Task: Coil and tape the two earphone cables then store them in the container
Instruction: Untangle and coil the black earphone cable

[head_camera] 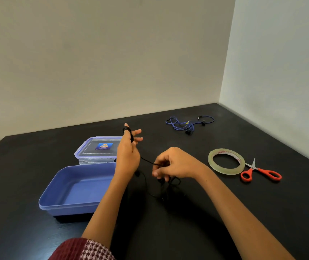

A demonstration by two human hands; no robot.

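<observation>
Maroon patterned sleeve (pixel 86 248) at the bottom edge belongs to the left arm, which reaches up just to the right of the open blue container (pixel 56 205).

The black earphone cable (pixel 147 160) is the thing in hand. Part of it is looped round the raised fingers of the left hand (pixel 127 156), which stand straight and spread, seemingly as a former that keeps the turns even. From there the cable runs taut to the right hand (pixel 176 164), further right of the container, whose thumb and fingers pinch it, probably to feed and tension each turn. The rest lies in a loose tangle on the bench (pixel 206 222) under that hand. Coiling looks only begun, with no tape on yet.

The container sits with nothing in it that I can see, ready to receive the coils. Its lid (pixel 97 147) lies just behind it. The blue earphone cable (pixel 187 122) waits uncoiled, well behind and to the right of the container. The tape roll (pixel 225 170) lies flat far to the container's right, with red-handled scissors (pixel 260 172) touching its far side, both within the right hand's reach for the taping step.

The bench is matt black and set into a corner of plain pale walls (pixel 112 53).
</observation>
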